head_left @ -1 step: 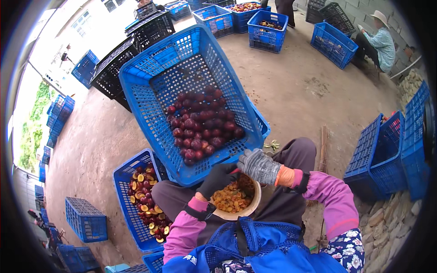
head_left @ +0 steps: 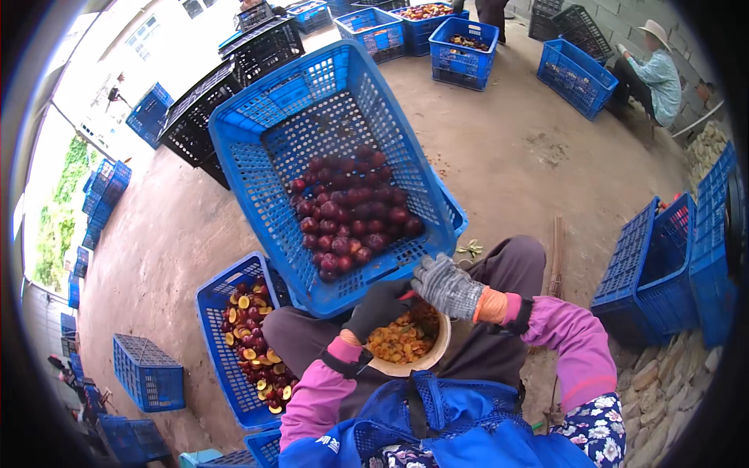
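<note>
My left hand [head_left: 380, 310], in a black glove, is closed at the near edge of a large blue crate [head_left: 269, 117], above a bucket. My right hand [head_left: 449, 287], in a grey knit glove, is closed just beside it, its fingers bent toward the left hand. A small red bit [head_left: 408, 296] shows between the two hands; I cannot tell what it belongs to. Dark red plums [head_left: 355, 210] lie in the near part of the tilted crate. Orange pits and scraps of fruit [head_left: 399, 342] fill much of the pale round bucket [head_left: 427, 361] between my legs.
Left of my leg stands a blue crate [head_left: 209, 343] of halved plums [head_left: 253, 343]. Black crates [head_left: 195, 117] stand beyond the plum crate. Stacked blue crates [head_left: 663, 273] are at the right by a stone pile [head_left: 663, 390]. A person [head_left: 655, 74] sits at the far right.
The whole view has shifted slightly. Both hands stay together over the bucket, almost unmoved, and the crates stand as before.
</note>
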The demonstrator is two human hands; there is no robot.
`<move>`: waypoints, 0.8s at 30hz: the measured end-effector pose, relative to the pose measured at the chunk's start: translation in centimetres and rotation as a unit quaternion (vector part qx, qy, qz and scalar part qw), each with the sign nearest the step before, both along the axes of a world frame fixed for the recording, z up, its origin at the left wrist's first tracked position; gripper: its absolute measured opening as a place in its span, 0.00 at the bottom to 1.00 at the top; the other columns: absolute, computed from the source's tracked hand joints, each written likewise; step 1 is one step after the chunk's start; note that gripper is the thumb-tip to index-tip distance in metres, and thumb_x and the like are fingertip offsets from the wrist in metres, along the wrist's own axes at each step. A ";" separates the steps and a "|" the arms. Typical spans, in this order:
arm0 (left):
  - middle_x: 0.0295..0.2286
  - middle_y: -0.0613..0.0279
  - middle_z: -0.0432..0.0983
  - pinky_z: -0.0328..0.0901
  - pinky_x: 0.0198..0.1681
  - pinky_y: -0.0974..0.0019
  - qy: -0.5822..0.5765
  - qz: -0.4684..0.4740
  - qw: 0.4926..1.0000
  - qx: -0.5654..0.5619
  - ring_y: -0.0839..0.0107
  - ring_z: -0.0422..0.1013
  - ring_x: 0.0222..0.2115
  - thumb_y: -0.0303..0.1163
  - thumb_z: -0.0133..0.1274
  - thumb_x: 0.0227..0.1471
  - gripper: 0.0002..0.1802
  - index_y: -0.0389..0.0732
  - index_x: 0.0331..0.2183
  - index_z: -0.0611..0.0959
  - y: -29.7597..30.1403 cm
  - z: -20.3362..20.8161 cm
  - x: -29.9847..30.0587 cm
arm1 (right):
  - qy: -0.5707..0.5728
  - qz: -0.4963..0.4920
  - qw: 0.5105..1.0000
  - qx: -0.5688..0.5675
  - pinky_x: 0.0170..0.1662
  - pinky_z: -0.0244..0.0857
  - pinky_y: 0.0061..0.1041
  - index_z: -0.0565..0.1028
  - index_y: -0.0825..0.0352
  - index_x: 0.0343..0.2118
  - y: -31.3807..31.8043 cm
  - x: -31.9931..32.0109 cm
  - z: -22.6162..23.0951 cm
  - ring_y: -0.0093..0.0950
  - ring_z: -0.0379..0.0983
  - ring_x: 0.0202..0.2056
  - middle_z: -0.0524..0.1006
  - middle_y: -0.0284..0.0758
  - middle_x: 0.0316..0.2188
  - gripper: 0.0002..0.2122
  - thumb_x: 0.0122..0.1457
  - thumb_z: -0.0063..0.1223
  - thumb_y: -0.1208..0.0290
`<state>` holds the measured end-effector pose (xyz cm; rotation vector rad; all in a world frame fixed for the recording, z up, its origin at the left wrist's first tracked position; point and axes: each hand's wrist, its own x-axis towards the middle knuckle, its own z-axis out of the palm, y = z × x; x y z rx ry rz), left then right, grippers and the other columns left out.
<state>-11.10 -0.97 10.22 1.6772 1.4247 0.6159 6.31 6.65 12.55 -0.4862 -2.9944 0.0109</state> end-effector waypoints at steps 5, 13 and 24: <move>0.28 0.53 0.75 0.66 0.31 0.60 0.244 0.043 0.965 0.088 0.56 0.73 0.28 0.36 0.57 0.39 0.24 0.39 0.41 0.75 -1.0 -0.5 0.8 | 0.056 -0.062 0.937 -0.340 0.37 0.63 0.35 0.69 0.65 0.39 -1.1 -1.1 -0.4 0.40 0.69 0.37 0.73 0.42 0.34 0.18 0.41 0.53 0.75; 0.37 0.46 0.72 0.64 0.39 0.58 0.029 0.354 0.933 0.058 0.53 0.70 0.37 0.39 0.55 0.41 0.28 0.36 0.44 0.71 1.0 -2.6 -11.7 | 0.167 -0.164 0.782 -0.578 0.43 0.60 0.31 0.62 0.64 0.49 -1.1 -0.2 -5.0 0.37 0.69 0.39 0.72 0.43 0.38 0.22 0.49 0.50 0.69; 0.33 0.42 0.72 0.64 0.39 0.56 0.254 0.456 0.853 -0.013 0.48 0.68 0.37 0.39 0.55 0.36 0.25 0.34 0.36 0.71 6.2 -14.3 -12.5 | 0.173 -0.282 0.487 -0.808 0.22 0.60 0.17 0.64 0.57 0.48 -4.8 0.4 -5.6 0.16 0.64 0.21 0.67 0.24 0.21 0.18 0.58 0.41 0.54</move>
